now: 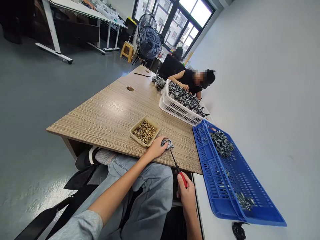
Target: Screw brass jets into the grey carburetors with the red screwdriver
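While the left hand [156, 148] curls closed around a grey metal part [167, 143] at the near edge of the bench [107, 113], the right hand [185, 192] grips a red-handled screwdriver [183, 179] in a closed fist, its thin black shaft angled up so that the tip reaches the part. Just beside the left hand sits a small tan tray [143, 119], filled with a loose heap of brass screws [144, 132]. Farther along the bench stands a white plastic crate [175, 111], heaped with dark metal parts [183, 96]. A co-worker's hand [185, 87] rests on that heap, and a small cluster of similar parts [158, 81] lies on the bench just past the crate.

To the right, a blue perforated tray [220, 186] lies on a white surface [250, 100], well apart from the screwdriver. It holds a clump of metal parts [221, 144] near one end and a smaller group [245, 201] near the other. A dark lump [238, 230] lies on the white surface just beyond the tray's lower edge, too dark to identify.
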`<action>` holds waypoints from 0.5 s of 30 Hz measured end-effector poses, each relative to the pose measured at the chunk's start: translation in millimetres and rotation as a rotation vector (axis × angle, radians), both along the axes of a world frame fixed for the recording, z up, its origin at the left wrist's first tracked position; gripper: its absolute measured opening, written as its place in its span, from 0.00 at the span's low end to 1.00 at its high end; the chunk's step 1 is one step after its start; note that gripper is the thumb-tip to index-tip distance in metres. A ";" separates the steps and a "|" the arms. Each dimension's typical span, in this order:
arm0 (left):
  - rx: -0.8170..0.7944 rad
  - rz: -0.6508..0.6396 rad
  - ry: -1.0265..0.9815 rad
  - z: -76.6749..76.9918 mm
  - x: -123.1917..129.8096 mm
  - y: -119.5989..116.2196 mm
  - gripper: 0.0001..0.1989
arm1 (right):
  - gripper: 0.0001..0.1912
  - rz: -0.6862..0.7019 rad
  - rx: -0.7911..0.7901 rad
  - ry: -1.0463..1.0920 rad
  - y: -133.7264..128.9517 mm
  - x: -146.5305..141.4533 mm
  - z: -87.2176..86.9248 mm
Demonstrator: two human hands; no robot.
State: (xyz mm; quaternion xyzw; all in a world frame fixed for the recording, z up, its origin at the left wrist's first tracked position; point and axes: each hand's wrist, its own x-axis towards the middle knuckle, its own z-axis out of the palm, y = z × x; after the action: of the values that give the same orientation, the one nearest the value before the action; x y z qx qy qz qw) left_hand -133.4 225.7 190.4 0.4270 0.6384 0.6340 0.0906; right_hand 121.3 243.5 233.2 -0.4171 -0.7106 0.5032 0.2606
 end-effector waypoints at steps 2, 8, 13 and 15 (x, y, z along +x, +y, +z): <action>0.005 -0.002 0.000 0.1 -0.1 -0.1 0.13 | 0.40 0.021 -0.206 0.047 -2.1 -2.3 1.0; 0.009 -0.007 -0.002 0.9 -0.3 -0.4 0.14 | 0.33 0.045 -0.555 0.214 -8.2 -5.3 9.3; 0.009 -0.003 -0.012 1.2 0.0 -0.1 0.14 | 0.24 0.077 -0.870 0.389 -4.8 -1.9 5.6; 0.010 -0.005 -0.015 1.3 -0.2 -0.2 0.14 | 0.21 0.099 -0.977 0.452 -2.1 0.5 1.6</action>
State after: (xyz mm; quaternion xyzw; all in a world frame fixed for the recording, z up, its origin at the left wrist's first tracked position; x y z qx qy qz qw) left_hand -133.5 225.5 191.7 0.4241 0.6334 0.6402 0.0949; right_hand 121.8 241.4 234.8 -0.3371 -0.3387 0.8640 0.1585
